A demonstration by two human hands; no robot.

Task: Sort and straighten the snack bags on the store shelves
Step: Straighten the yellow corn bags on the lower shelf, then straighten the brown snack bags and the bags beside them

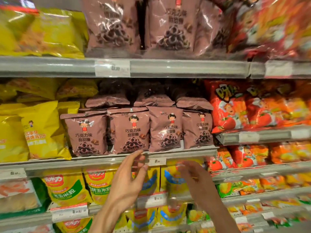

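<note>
Several brown chocolate-ring snack bags [130, 132] stand upright in a row on the middle shelf [84, 161], with more lying flat behind them. Bigger bags of the same snack [170, 26] stand on the shelf above. My left hand [129, 177] is raised just below the middle shelf's front rail, fingers spread, holding nothing. To its right and blurred, my right hand [193, 174] is at the same height with loosely curled fingers and nothing in them. Both hands are in front of yellow corn snack bags [99, 185] on the lower shelf.
Yellow bags [40, 130] fill the left of the middle and top shelves. Red and orange tomato snack bags [235, 108] fill the shelves at right. White price tags [112, 68] hang on the shelf rails. Further shelves of small bags run below.
</note>
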